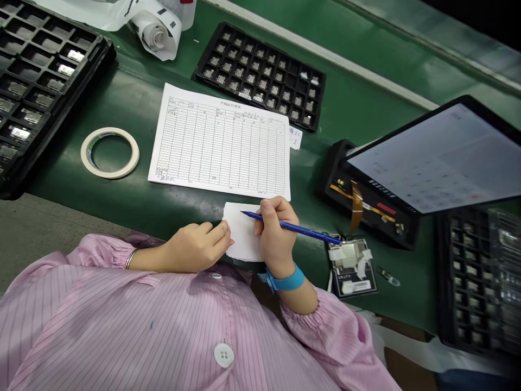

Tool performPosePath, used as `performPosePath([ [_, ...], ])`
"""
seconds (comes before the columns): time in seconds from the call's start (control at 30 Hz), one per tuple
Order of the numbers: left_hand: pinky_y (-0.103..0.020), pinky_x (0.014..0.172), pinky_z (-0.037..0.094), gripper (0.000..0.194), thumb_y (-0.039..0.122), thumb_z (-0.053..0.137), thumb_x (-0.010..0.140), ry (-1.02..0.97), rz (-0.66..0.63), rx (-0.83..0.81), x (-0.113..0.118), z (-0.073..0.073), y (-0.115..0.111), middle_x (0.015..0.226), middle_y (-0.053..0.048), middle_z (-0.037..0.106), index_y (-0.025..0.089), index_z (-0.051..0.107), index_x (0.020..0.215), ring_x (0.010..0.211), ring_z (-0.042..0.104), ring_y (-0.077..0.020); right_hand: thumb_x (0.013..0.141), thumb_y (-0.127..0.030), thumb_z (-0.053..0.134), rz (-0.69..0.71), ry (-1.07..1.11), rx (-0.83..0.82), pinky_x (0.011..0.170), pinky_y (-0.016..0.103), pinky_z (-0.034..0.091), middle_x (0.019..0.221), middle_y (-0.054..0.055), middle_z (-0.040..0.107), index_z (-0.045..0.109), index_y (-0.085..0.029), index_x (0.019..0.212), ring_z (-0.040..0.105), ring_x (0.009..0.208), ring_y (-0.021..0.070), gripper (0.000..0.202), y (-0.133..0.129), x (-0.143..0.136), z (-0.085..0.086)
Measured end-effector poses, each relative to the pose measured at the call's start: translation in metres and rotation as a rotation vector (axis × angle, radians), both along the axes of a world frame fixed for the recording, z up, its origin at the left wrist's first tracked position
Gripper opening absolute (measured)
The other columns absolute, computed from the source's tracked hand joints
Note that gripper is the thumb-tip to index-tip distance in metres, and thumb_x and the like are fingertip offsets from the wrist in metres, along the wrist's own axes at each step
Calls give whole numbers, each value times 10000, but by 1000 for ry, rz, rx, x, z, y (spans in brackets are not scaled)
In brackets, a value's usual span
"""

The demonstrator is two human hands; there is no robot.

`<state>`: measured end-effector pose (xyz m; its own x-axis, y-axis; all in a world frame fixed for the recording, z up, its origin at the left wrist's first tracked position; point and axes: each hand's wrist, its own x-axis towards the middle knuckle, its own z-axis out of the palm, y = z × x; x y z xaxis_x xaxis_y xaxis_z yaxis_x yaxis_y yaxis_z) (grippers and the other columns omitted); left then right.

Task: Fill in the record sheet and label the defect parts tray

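Observation:
My right hand (279, 236) is closed around a blue pen (311, 232), its tip over a small blank piece of white paper (245, 239) at the table's near edge. The hand's side rests on the paper's right part. At the paper's left edge, my left hand (199, 245) has its fingers curled and pinched on it. Just beyond the small paper lies a printed form (222, 146) with a ruled table and a little handwriting. A blue strap (287, 279) circles my right wrist.
Left of the form lies a tape roll (86, 152). Black trays (260, 70) of small parts stand at the back, the left (103, 51) and the right (443, 282). A tilted screen (443, 157) stands right, by a circuit board (352, 266). A label roll (157, 35) sits behind.

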<state>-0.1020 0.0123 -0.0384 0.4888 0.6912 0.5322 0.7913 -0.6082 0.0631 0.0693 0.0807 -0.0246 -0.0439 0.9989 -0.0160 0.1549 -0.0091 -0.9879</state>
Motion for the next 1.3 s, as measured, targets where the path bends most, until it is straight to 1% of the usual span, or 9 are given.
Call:
performPosePath([
  [0.27, -246, 405, 342, 195, 248, 554, 890, 23, 1, -16, 1, 4, 3, 996, -65, 683, 88, 645, 953, 543, 504, -93, 871, -409, 593, 11, 45, -57, 381, 210, 273, 447, -89, 390, 419, -204, 641, 333, 359, 56, 353, 3, 2, -1],
  [0.57, -250, 396, 370, 165, 240, 576, 877, 3, -1, -19, 1, 5, 3, 990, -42, 684, 97, 649, 915, 540, 497, -91, 868, -404, 598, 16, 37, -50, 394, 209, 287, 433, -86, 407, 422, -204, 639, 345, 358, 59, 351, 2, 1, 1],
  [0.77, -247, 395, 360, 183, 243, 567, 883, 3, 2, -10, 1, 5, 3, 981, -50, 685, 87, 645, 940, 536, 491, -89, 870, -401, 597, 16, 31, -39, 394, 209, 286, 429, -89, 402, 421, -204, 638, 341, 357, 58, 351, 2, 0, 1],
  [0.9, -247, 401, 349, 170, 244, 566, 883, 6, 0, -10, 1, 4, 3, 988, -48, 684, 98, 644, 922, 537, 495, -90, 870, -399, 598, 3, 22, -27, 396, 214, 288, 432, -90, 401, 428, -204, 640, 339, 358, 58, 347, 1, 0, 1],
  [1.0, -248, 413, 345, 160, 237, 553, 889, 9, -5, -22, 1, 3, 3, 995, -58, 679, 104, 639, 914, 543, 500, -91, 871, -400, 597, 2, -4, -11, 396, 222, 282, 426, -89, 397, 430, -205, 641, 347, 360, 63, 345, 0, 0, 1],
  [1.17, -252, 405, 329, 193, 235, 534, 895, 8, -2, -19, 1, 2, 2, 970, -81, 673, 82, 627, 966, 545, 503, -94, 876, -399, 587, 34, -81, 31, 410, 240, 302, 433, -81, 409, 423, -213, 638, 361, 377, 77, 344, -2, -1, 2],
  [1.3, -252, 410, 344, 182, 225, 539, 886, 21, 2, -21, 1, 1, 2, 987, -62, 672, 104, 632, 985, 546, 496, -93, 826, -347, 663, 48, -164, 88, 446, 251, 341, 478, -70, 463, 459, -214, 667, 423, 426, 89, 290, -4, -3, 3],
])
